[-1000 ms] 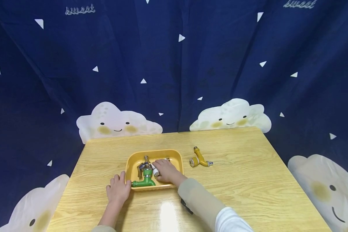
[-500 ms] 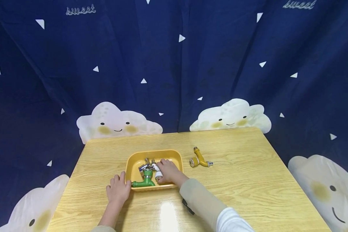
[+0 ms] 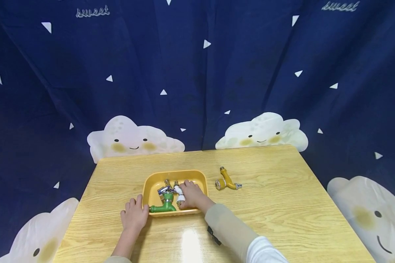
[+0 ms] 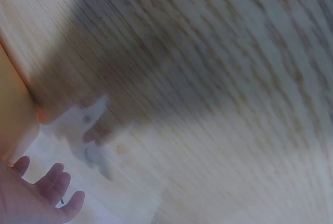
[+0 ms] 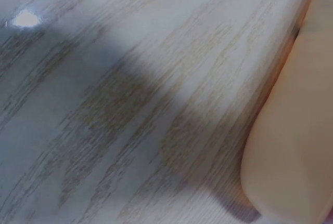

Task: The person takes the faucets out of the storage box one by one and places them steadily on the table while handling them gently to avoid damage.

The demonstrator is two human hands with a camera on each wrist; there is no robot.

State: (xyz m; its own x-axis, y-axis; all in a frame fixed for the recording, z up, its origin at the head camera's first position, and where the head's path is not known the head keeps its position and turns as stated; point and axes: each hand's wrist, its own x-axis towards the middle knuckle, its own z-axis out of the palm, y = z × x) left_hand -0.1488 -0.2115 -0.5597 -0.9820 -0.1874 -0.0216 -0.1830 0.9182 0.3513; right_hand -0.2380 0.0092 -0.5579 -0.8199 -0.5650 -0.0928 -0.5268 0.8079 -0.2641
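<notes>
In the head view my right hand reaches over the yellow tray and grips a white tap, its fingers partly covering it. Left of it lie a green tap and a chrome tap, all inside the tray. My left hand rests at the tray's left front corner, fingers loosely spread. The left wrist view shows those fingers slightly bent beside the tray wall. Only the tray's outer wall and the table appear in the right wrist view; the right hand's work is hidden there.
A yellow tap with metal ends lies on the wooden table, right of the tray. Behind the table hangs a dark blue curtain with white triangles and printed clouds.
My right hand has shifted slightly right and toward me with the white tap, which shows more beside the fingers. The chrome tap has turned a little. My left hand stays put.
</notes>
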